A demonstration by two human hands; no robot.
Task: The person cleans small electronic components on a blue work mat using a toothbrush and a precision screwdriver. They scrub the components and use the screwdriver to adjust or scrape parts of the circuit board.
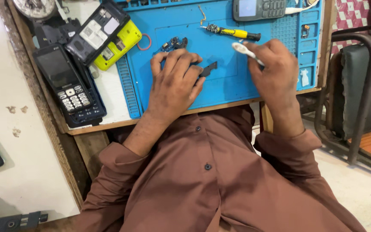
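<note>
My left hand lies flat on the blue work mat, fingers pressed down on a small dark phone part that sticks out to its right. Another small dark part lies just above the fingertips. My right hand is closed around a white toothbrush-like tool, whose head points left over the mat. A yellow and black screwdriver rests on the mat beyond both hands.
A black keypad phone, an opened phone back and a yellow battery sit left of the mat. A grey keypad phone lies at the mat's far edge. A red rubber ring is nearby. A metal chair stands at right.
</note>
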